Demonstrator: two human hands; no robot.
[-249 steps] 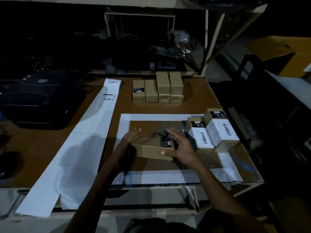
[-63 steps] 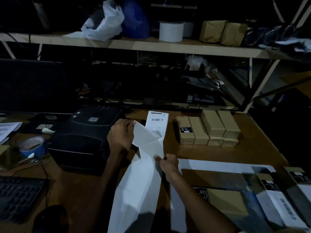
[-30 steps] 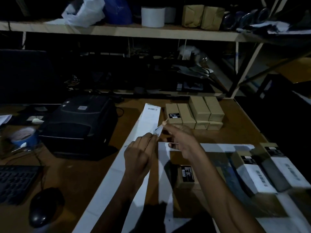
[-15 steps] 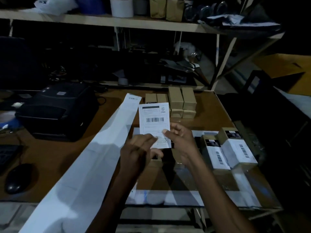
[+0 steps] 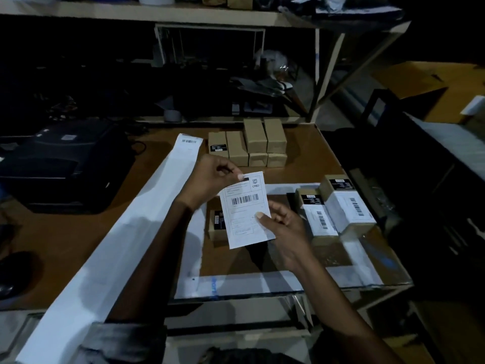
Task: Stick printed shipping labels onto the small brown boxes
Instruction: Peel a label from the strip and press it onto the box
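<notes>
My left hand [image 5: 210,179] pinches the top left corner of a printed shipping label [image 5: 245,210] at the centre of the frame, thumb and fingers closed on the paper, while my right hand [image 5: 284,229] grips its lower right edge with the thumb pressed flat across the print. The label hangs between the two hands, tilted slightly, its barcode and a small logo facing me. Directly beneath it, partly hidden, lies a small brown box [image 5: 217,225] with a black sticker on its left end, resting inside a white-bordered mat [image 5: 236,285] on the wooden table [image 5: 65,232]. Just right of my right hand sit two labelled boxes [image 5: 336,208] side by side, each already carrying a white barcode label. Toward the upper centre, a cluster of plain brown boxes [image 5: 249,147] stands near the table's far edge. A long strip of white label backing [image 5: 126,232] runs diagonally from the upper centre to the lower left. A dark printer [image 5: 63,164] occupies the left of the frame, and a shelf [image 5: 157,14] spans the top.
</notes>
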